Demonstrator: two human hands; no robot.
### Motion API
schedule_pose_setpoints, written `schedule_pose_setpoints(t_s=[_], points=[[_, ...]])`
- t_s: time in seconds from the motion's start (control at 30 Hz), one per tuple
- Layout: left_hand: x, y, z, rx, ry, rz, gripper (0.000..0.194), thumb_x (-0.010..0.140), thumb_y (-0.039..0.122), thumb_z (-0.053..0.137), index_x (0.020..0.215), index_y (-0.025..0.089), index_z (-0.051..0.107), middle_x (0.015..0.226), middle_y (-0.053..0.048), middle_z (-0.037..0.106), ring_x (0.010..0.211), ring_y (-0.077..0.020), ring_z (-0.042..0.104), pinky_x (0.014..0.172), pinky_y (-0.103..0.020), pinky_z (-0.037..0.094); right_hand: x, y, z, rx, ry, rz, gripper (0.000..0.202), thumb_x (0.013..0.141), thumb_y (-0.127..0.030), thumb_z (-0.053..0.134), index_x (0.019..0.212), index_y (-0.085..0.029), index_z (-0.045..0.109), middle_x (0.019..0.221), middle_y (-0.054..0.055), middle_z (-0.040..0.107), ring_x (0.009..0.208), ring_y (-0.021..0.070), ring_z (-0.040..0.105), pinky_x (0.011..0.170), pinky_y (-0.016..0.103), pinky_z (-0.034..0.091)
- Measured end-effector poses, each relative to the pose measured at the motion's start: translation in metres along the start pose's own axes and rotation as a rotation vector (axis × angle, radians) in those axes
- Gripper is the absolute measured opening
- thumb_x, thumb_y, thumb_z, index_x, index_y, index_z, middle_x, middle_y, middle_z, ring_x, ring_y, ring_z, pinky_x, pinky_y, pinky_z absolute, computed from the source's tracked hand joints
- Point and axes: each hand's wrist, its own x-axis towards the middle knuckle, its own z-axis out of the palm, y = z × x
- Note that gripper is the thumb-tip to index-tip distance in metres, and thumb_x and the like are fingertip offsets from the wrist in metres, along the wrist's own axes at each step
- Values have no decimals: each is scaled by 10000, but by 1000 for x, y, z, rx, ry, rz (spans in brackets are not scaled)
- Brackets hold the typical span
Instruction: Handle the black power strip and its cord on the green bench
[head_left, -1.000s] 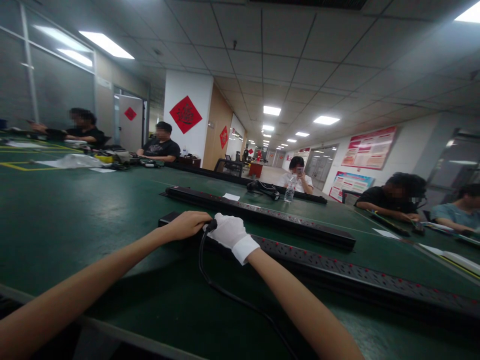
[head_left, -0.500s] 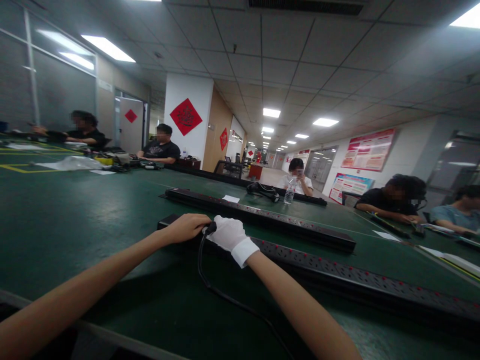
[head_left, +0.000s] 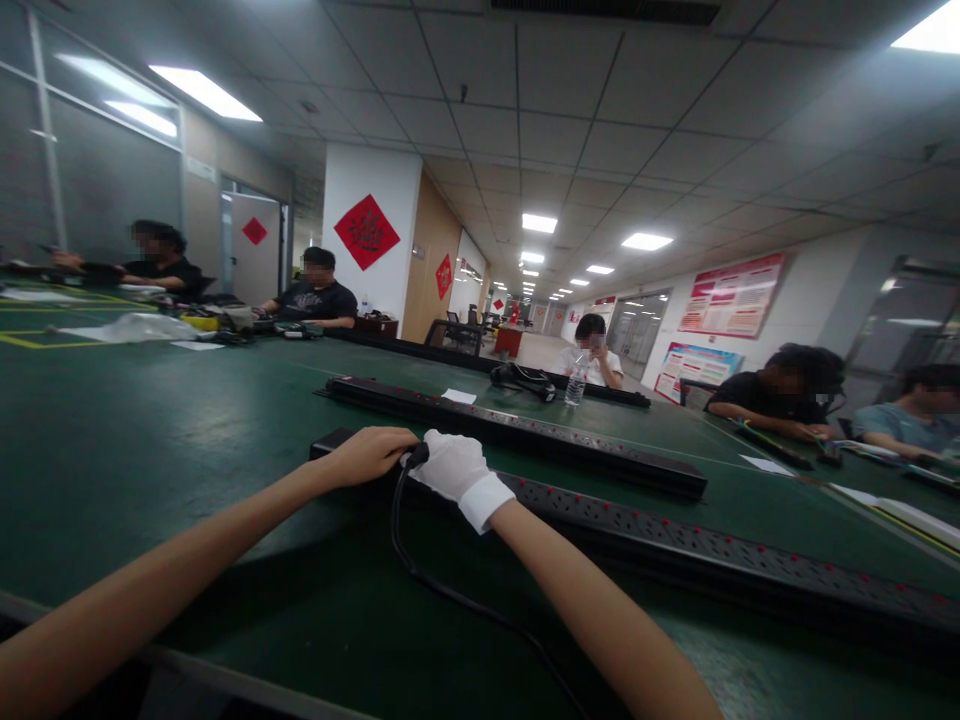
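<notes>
A long black power strip (head_left: 645, 535) with red marks along its sockets lies slanting across the table in front of me. Over its left part curves my bare left hand (head_left: 367, 455), closed on the strip, with fingertips beside the plug. My right hand (head_left: 454, 468), in a white glove, is closed around a black plug (head_left: 418, 455) at the strip. The glove and the left fingers hide where plug and strip meet. From the plug a black power cord (head_left: 431, 580) hangs in a curve and runs between my forearms toward the front edge.
Behind lies a second power strip (head_left: 510, 432) with a paper slip (head_left: 459, 396) by it. Farther back are a coiled black cable (head_left: 523, 380) and a water bottle (head_left: 575, 385). Several people sit around the green table (head_left: 187, 420). Plastic wrap (head_left: 139, 328) lies far left.
My view has shifted slightly, so the scene sits a little farther left. Both hands keep the same hold at the plug and strip.
</notes>
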Motion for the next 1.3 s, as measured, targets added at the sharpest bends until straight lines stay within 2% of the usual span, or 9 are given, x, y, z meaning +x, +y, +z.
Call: schedule_pose_setpoints(t_s=[0.23,0.47,1.3], points=[[0,0,1,-4,2,0,278,800,165,375,1007,212,553,1055,-22,585,940,-168,541,830,-259,385,2,1,5,14,52,-4,473,736,-630,352,887,-210,509,830,62,636,751,238,619,614,350,451],[-1,1,0,5,-1,7,286,798,160,371,1012,206,557,1055,-27,588,936,-170,543,823,-263,390,1,0,2,9,10,-7,480,740,-622,360,917,-201,506,859,73,630,770,232,616,623,336,450],[-2,0,-1,-14,-9,2,304,789,162,376,1027,215,557,1050,-20,591,940,-168,542,827,-258,388,-1,-4,-1,-17,-2,17,434,764,-577,369,934,-202,508,865,73,634,788,226,616,639,326,446]])
